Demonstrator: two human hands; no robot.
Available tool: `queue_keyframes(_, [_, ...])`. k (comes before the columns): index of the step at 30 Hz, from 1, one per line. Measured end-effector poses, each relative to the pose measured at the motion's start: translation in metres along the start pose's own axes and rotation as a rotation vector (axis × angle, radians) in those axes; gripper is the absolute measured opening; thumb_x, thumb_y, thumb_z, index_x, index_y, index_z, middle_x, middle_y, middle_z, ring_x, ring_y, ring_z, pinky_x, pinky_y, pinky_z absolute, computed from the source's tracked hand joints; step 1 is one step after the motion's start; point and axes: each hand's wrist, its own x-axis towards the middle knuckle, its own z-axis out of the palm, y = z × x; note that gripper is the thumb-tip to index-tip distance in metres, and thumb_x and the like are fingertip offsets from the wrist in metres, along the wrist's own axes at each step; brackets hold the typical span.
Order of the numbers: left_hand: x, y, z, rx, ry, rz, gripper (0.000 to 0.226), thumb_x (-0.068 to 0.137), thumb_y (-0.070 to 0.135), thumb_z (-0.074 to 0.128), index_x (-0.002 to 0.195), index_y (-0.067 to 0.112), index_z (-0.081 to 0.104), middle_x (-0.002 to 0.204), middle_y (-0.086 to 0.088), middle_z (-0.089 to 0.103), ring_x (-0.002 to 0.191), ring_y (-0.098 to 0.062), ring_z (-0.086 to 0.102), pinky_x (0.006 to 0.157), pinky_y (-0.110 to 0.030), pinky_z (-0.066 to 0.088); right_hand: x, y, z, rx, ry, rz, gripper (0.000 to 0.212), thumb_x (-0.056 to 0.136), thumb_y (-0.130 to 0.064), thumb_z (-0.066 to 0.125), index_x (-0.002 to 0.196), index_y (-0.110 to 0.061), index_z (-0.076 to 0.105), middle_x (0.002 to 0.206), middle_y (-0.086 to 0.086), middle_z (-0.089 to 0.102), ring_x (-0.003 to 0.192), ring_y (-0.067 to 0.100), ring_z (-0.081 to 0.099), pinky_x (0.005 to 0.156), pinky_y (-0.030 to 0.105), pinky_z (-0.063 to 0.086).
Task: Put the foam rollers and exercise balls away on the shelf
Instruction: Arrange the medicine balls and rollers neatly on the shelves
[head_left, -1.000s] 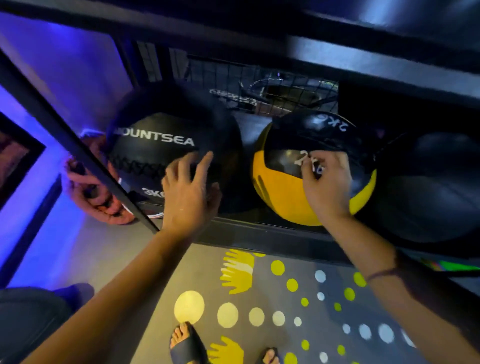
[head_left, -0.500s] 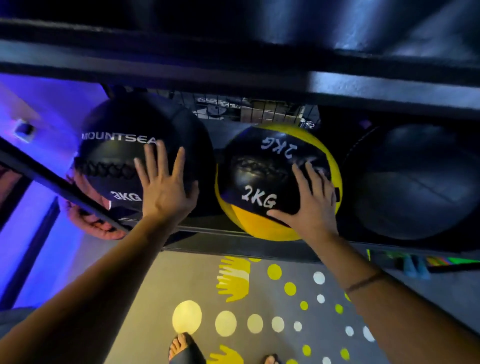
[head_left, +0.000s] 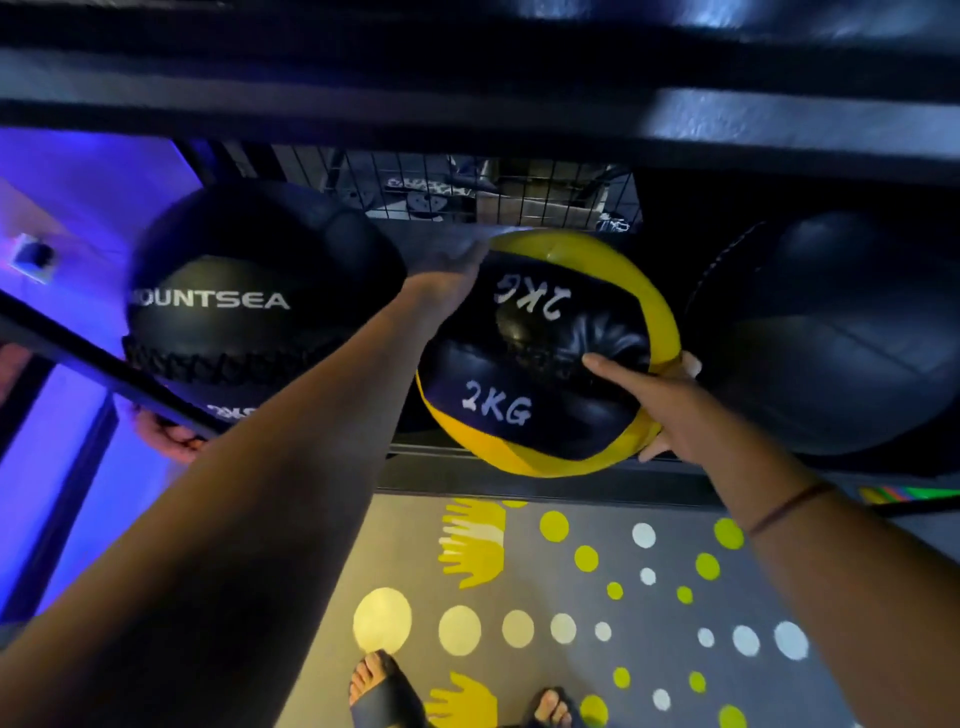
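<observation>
Head view looks down on the shelf (head_left: 519, 480), where the yellow-and-black ball (head_left: 540, 395) marked 2KG sits between two others: the black MOUNTSEA ball (head_left: 234, 306) close at its 9 o'clock and a plain dark ball (head_left: 841, 338) at its 3 o'clock.

The right hand (head_left: 675, 410) has the 2KG ball at its 4 o'clock. Its thumb lies across the black panel and its fingers (head_left: 688, 364) curl round the yellow edge, into the gap beside the dark ball. I judge that grip steers the ball and stops it rolling forward over the low front rail.

The left hand (head_left: 447, 275) reaches over the ball's 10 o'clock, into the slot between it and the MOUNTSEA ball. It is smeared with motion, so I cannot tell how its fingers lie or whether they hold anything. Likely it is there to draw the ball back toward the wire mesh (head_left: 467, 176) at 12 o'clock.

The ball appears to overlap the rail a little — I would seat it deeper before letting go. Another person's hand (head_left: 166, 436) shows under the MOUNTSEA ball at 7 o'clock, seemingly steadying it. I see no foam rollers.
</observation>
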Motion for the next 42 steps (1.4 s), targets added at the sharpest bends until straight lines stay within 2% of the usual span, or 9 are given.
queue_keyframes(6, [-0.012,-0.009,0.005,-0.008,-0.103,0.080,0.093,0.069,0.089,0.061,0.136,0.025,0.060,0.126,-0.003,0.067,0.121,-0.026,0.060,0.106,-0.039,0.046,0.010,0.011,0.002,0.100,0.037,-0.121,0.130,0.028,-0.065,0.100,0.138,-0.042,0.035,0.128,-0.011,0.061,0.115,0.030,0.064,0.072,0.069,0.058])
queue_keyframes(14, [-0.040,-0.049,-0.007,-0.190,-0.015,0.238,0.092,0.079,0.055,0.082,0.155,0.026,0.038,0.145,0.008,0.051,0.133,-0.013,0.049,0.106,-0.032,0.043,0.035,0.019,0.006,-0.029,0.095,-0.347,0.142,0.028,-0.075,0.094,0.146,-0.044,0.022,0.146,-0.003,0.045,0.133,0.020,0.050,0.111,0.044,0.046])
queue_keyframes(18, [-0.052,-0.075,0.001,0.333,0.047,0.394,0.104,0.077,0.059,0.080,0.154,0.013,0.027,0.150,-0.010,0.038,0.132,-0.033,0.050,0.097,-0.038,0.044,0.042,0.044,0.007,-0.204,0.062,-0.352,0.137,0.046,-0.044,0.100,0.149,-0.036,0.011,0.153,0.003,0.033,0.140,0.025,0.040,0.116,0.046,0.038])
queue_keyframes(21, [-0.052,-0.078,0.000,0.466,0.071,0.435,0.109,0.071,0.070,0.077,0.149,0.010,0.029,0.138,-0.013,0.041,0.121,-0.038,0.055,0.093,-0.045,0.048,0.041,0.047,0.007,-0.233,0.072,-0.321,0.138,0.042,-0.046,0.099,0.146,-0.042,0.009,0.155,0.004,0.028,0.141,0.028,0.038,0.117,0.049,0.036])
queue_keyframes(27, [-0.059,-0.085,-0.017,0.365,0.033,0.417,0.096,0.079,0.061,0.077,0.150,0.013,0.033,0.142,-0.013,0.044,0.128,-0.035,0.053,0.099,-0.045,0.047,0.036,0.039,0.003,-0.301,0.062,-0.290,0.138,0.061,-0.035,0.098,0.156,-0.036,-0.002,0.163,0.004,0.018,0.146,0.030,0.031,0.120,0.048,0.032])
queue_keyframes(31, [-0.086,-0.118,-0.031,0.561,0.470,0.572,0.053,0.095,0.046,0.061,0.133,0.010,0.057,0.126,-0.017,0.055,0.116,-0.037,0.050,0.089,-0.051,0.050,0.019,0.037,-0.003,-0.310,0.077,-0.319,0.138,0.066,-0.032,0.097,0.160,-0.036,-0.004,0.166,0.000,0.007,0.151,0.027,0.024,0.119,0.043,0.029])
queue_keyframes(33, [-0.095,-0.134,-0.039,0.759,0.608,0.522,0.047,0.091,0.038,0.061,0.130,0.013,0.060,0.132,-0.019,0.051,0.119,-0.041,0.044,0.091,-0.053,0.043,0.011,0.035,-0.006,-0.304,0.076,-0.360,0.136,0.067,-0.035,0.095,0.161,-0.035,-0.003,0.167,-0.001,0.003,0.153,0.025,0.020,0.120,0.042,0.026])
queue_keyframes(37, [-0.103,-0.142,-0.032,1.001,0.448,0.331,0.068,0.085,0.036,0.068,0.146,0.016,0.048,0.153,-0.023,0.033,0.140,-0.055,0.026,0.104,-0.064,0.032,-0.003,0.032,-0.007,-0.370,0.096,-0.493,0.129,0.069,-0.055,0.088,0.161,-0.035,0.000,0.167,-0.005,0.001,0.155,0.025,0.013,0.124,0.046,0.024])
queue_keyframes(42, [-0.110,-0.108,-0.006,0.814,0.464,0.240,0.070,0.088,0.039,0.066,0.149,0.014,0.041,0.154,-0.023,0.035,0.142,-0.052,0.027,0.110,-0.066,0.030,-0.022,0.036,-0.014,-0.460,0.034,-0.564,0.118,0.080,-0.058,0.079,0.163,-0.030,0.000,0.167,-0.006,0.004,0.155,0.026,0.017,0.123,0.047,0.027])
